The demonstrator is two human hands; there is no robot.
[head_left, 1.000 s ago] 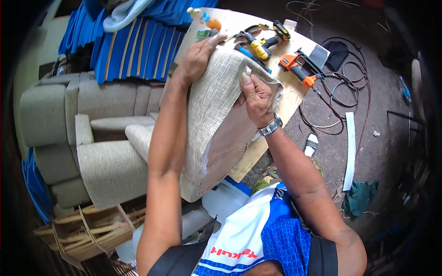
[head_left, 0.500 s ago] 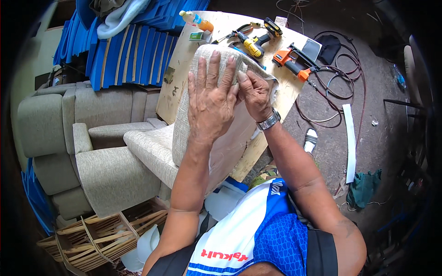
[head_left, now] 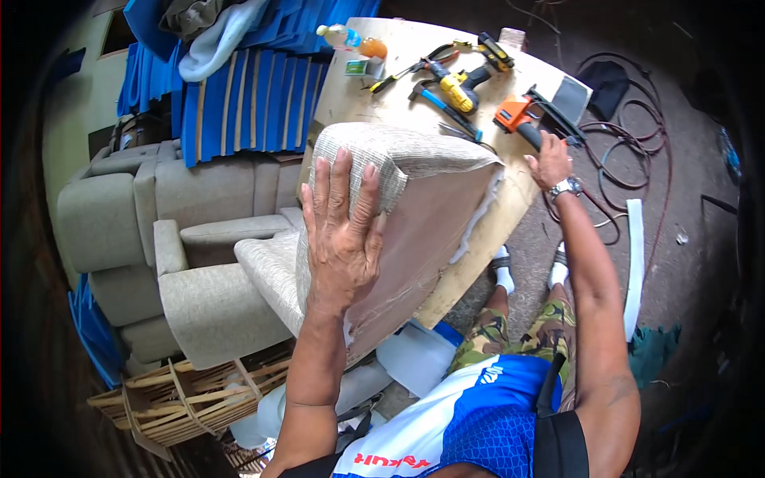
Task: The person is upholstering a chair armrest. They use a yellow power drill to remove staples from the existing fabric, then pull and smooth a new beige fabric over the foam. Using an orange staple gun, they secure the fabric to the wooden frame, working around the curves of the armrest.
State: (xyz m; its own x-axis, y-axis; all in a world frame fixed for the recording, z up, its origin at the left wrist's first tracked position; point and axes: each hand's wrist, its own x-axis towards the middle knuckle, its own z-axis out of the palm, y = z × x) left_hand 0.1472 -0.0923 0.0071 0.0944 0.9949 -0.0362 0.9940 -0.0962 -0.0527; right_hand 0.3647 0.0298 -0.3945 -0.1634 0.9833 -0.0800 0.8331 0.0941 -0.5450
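Note:
My left hand lies flat, fingers spread, on the grey woven fabric of an upholstered cushion panel. The panel leans over the table; its pale underside faces right, with a ragged white edge along it. At the table's right side, my right hand reaches the handle end of an orange and black staple gun. Its fingertips meet the handle while the thumb stands apart. Beyond the panel lie a yellow cordless drill, a blue-handled hammer and pliers.
A bottle of orange drink lies on the wooden table. Grey sofa parts and stacked blue-covered boards fill the left. A hose coils on the floor near a white strip. A wooden frame sits lower left.
My right hand has left the panel's fabric corner and moved right to the staple gun. My left hand stays flat on the panel. The view has shifted slightly.

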